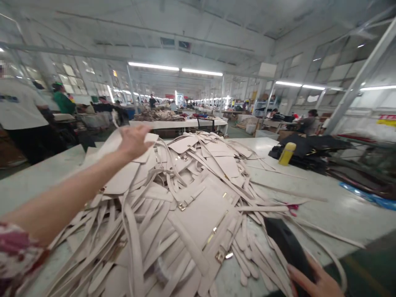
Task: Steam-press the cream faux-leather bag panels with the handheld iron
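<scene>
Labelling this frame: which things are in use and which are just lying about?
In use:
- left hand on a cream panel atop the pile
- pile of cream panels and straps
- right hand on a black piece

Lying about:
- yellow bottle
- dark pieces beyond it
- blue sheet
- table
</scene>
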The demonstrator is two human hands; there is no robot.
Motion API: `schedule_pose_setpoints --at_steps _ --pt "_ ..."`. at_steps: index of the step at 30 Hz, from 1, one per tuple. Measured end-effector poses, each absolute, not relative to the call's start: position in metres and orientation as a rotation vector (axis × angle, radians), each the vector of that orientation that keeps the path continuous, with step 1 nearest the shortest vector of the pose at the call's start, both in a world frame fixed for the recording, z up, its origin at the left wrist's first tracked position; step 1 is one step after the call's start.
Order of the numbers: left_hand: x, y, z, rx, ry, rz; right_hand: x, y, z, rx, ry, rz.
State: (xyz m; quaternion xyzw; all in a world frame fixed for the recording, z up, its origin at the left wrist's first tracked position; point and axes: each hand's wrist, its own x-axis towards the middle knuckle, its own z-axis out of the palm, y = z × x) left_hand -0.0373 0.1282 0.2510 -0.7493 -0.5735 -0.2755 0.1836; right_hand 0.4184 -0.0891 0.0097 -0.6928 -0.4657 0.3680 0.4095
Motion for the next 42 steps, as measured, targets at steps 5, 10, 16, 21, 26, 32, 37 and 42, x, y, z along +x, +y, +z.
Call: schedule_pose_setpoints --at_steps 5,10,16,21,26,32,37,42 --pt "0.062 0.06 0.075 -2.627 -1.553 -0.444 0.377 -0.089 0.016 -1.648 -1.14 1.193" --pt "0.124 -0.009 -0.004 -2.837 -1.695 -0.01 0.369 -0.079 0.015 -1.554 -1.125 1.32" --pt "0.136 -0.021 -0.017 -2.754 -1.633 0.04 0.367 -0.04 0.006 -1.481 -1.108 1.381" --pt "0.143 -0.023 -0.029 -2.69 -1.557 0.056 0.361 0.007 0.004 -1.473 -1.117 1.377" --pt "0.15 -0.022 -0.022 -2.681 -1.49 0.216 0.371 0.024 0.015 -1.501 -1.061 1.184" --pt "0.14 -0.043 -0.023 -2.827 -1.395 0.238 0.396 -0.039 0.037 -1.475 -1.051 1.188" --pt "0.118 -0.085 -0.064 -3.021 -1.023 0.148 0.404 -0.106 0.047 -1.459 -1.091 1.32" --pt "0.106 -0.095 -0.082 -2.874 -0.793 -0.388 0.403 -0.148 0.041 -1.515 -1.08 1.382"
